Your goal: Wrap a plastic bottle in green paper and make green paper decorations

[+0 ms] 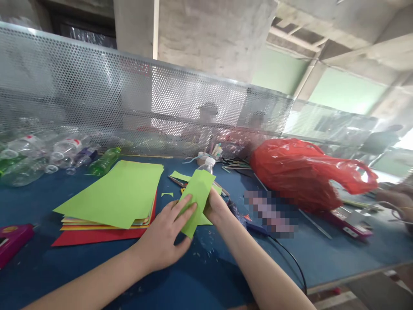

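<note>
A narrow rectangular piece of light green paper (199, 185) stands tilted above the blue table, held between both hands. My left hand (167, 232) is closed on its lower left part, fingers across the front and thumb at the bottom edge. At the right edge my right hand (215, 208) grips the same piece; its fingers are mostly hidden behind the paper. Scissors (177, 181) lie partly covered behind it, beside a green paper strip (179, 175) and a small green offcut (167, 194). A clear bottle with a white cap (209, 162) shows just beyond the paper.
Left of my hands is a stack of coloured paper (119, 193), green on top. Plastic bottles (69, 150) lie at the back left, a magenta tool (14, 241) at the left edge. A red plastic bag (290, 172) sits right, near a black cable (295, 260). Perforated metal panel (129, 99) behind.
</note>
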The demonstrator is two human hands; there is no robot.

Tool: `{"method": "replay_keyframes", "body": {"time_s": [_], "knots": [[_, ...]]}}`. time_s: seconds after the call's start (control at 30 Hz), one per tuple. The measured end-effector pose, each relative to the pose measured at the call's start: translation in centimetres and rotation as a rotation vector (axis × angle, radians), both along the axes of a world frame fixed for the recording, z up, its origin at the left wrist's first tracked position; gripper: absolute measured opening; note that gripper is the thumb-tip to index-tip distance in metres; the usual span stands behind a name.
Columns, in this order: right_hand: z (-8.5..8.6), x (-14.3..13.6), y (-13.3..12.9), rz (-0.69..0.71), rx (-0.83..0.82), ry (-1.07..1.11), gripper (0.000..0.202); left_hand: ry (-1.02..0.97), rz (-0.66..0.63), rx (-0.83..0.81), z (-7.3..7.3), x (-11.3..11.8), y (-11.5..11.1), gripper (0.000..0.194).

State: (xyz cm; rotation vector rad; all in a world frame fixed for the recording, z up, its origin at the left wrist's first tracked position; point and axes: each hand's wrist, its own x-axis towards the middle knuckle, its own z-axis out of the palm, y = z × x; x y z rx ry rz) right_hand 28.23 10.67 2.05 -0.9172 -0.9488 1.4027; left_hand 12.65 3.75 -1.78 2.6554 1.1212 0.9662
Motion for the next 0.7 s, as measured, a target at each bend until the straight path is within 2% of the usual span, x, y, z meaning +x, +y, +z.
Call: {"method": "replay_keyframes", "body": {"time_s": [0.07, 0.13, 0.2, 0.27, 0.37, 0.47, 0.7], "knots": [[0.4, 0.0, -0.3, 0.085, -0.031, 0.016, 0.020, -0.062, -0.004, -0.063, 1.1, -0.1, -0.5, 0.060], [0.7, -0.2, -0.6, 0.175, -0.043, 0.036, 0.022, -0.169, 0.009, -0.137, 2.2, -0.1, -0.5, 0.040], [0.9, -0.4, -0.9, 0.226, -0.004, 0.058, 0.026, -0.342, 0.028, -0.198, 2.9, 0.0, 0.1, 0.027], [0.9, -0.7, -1.3, 0.243, 0.056, 0.075, 0.031, -0.559, 0.040, -0.213, 3.0, 0.2, 1.3, 0.025], [0.9, -0.8, -1.7, 0.251, 0.105, 0.084, 0.039, -0.759, 0.015, -0.354, 2.7, 0.2, 3.4, 0.053], [1.2, -0.8, -2.0, 0.261, 0.123, 0.069, 0.044, -0.796, -0.058, -0.580, 2.7, 0.0, 4.5, 0.079], [1.7, -1.1, -2.9, 0.289, 0.082, 0.030, 0.045, -0.884, -0.129, -0.893, 2.8, -0.3, 3.6, 0.098]]}}
